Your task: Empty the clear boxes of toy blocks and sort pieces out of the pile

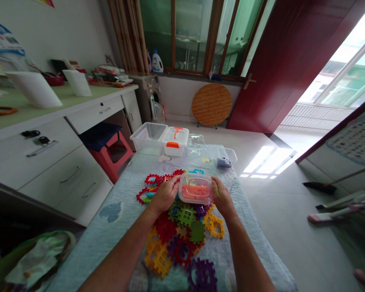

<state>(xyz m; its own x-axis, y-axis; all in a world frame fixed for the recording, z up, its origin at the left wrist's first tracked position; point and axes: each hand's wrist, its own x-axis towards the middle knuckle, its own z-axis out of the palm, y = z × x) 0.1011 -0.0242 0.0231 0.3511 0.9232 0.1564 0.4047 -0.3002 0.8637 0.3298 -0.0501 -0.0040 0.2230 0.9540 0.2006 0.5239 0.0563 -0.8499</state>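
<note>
Between my two hands is a small clear plastic box (196, 189) with a lid on it and orange pieces inside. My left hand (168, 193) grips its left side, and my right hand (222, 198) grips the right side. Below the box, a loose pile of colourful interlocking plastic building pieces (185, 215) is spread over the cloth, in red, green, yellow and purple. A purple piece (202, 275) lies closest to me. The pile is partly hidden by the box and my hands.
At the table's far end stand a large clear bin (149, 138), a lidded box with orange clips (175, 142) and a clear lid or tray (196, 142). A small container with dark purple pieces (225, 159) is at the far right. A red stool (109, 150) stands left.
</note>
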